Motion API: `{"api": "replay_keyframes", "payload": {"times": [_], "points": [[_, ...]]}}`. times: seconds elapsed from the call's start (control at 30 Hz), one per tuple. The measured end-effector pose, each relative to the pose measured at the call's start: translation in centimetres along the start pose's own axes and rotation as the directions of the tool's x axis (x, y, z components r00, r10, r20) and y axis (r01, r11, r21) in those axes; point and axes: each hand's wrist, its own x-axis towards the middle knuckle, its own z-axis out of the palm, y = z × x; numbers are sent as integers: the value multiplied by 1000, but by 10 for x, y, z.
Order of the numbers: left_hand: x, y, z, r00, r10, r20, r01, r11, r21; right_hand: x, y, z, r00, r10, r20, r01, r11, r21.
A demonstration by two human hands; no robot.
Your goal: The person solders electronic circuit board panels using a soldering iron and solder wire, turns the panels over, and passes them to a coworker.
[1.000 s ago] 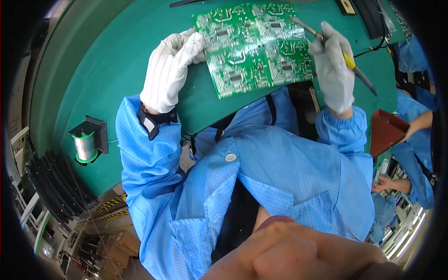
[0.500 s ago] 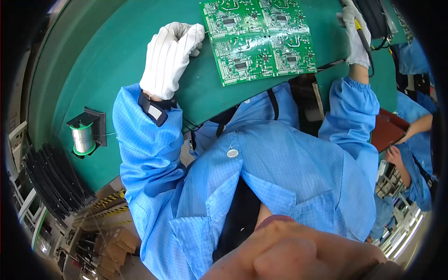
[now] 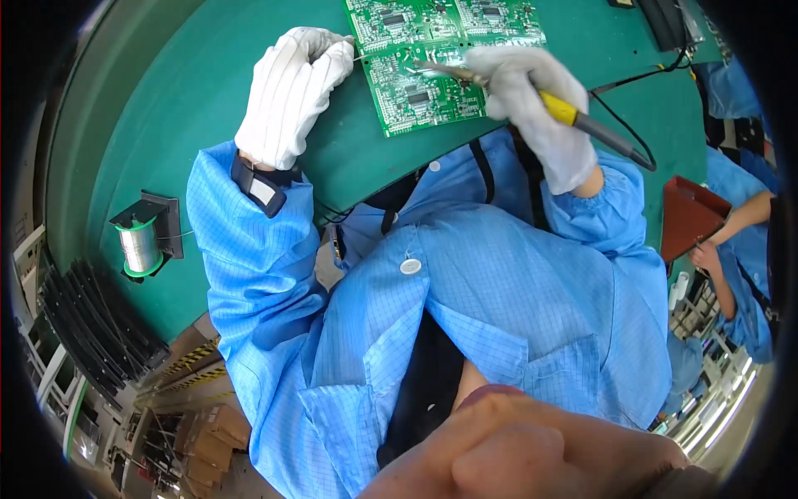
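A green printed circuit board panel (image 3: pixel 384 108) with several repeated sections lies on the green table. At its left edge is my left hand (image 3: pixel 291 96) in a white striped glove, finger and thumb pinched on a thin solder wire (image 3: pixel 359 58) whose short end points at the board. My right hand (image 3: pixel 539 104), gloved in white and slightly blurred, is closed around a soldering iron (image 3: pixel 559 109) with a yellow and grey handle. The iron's tip reaches left over the middle of the panel; whether it touches cannot be made out. My right hand hides the panel's right near part.
A spool of solder wire (image 3: pixel 140 249) sits on a black stand at the left. Curved black strips (image 3: pixel 96 324) are stacked beyond it. The iron's cable (image 3: pixel 628 126) loops across the right side. Another person's hands hold a reddish-brown tray (image 3: pixel 694 214) at the far right.
My right hand has swung left with the soldering iron, from beside the dark holder at the back right to over the panel. The left hand keeps its pinch at the panel's edge.
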Motion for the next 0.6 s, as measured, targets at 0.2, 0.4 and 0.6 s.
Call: {"api": "replay_keyframes", "payload": {"times": [0.2, 0.4, 0.6], "points": [[-2, -1, -1, 974, 221, 44, -225, 967, 121, -7, 1, 12, 995, -58, 78, 63, 996, -59], [-4, 3, -1, 960, 253, 120, -269, 952, 149, -19, -3, -7, 998, 42, -40, -47, 990, -130], [-2, 1, 4, 960, 246, 136, -271, 939, 210, -20, -6, -18, 981, 122, -149, -144, 980, -140]]}}
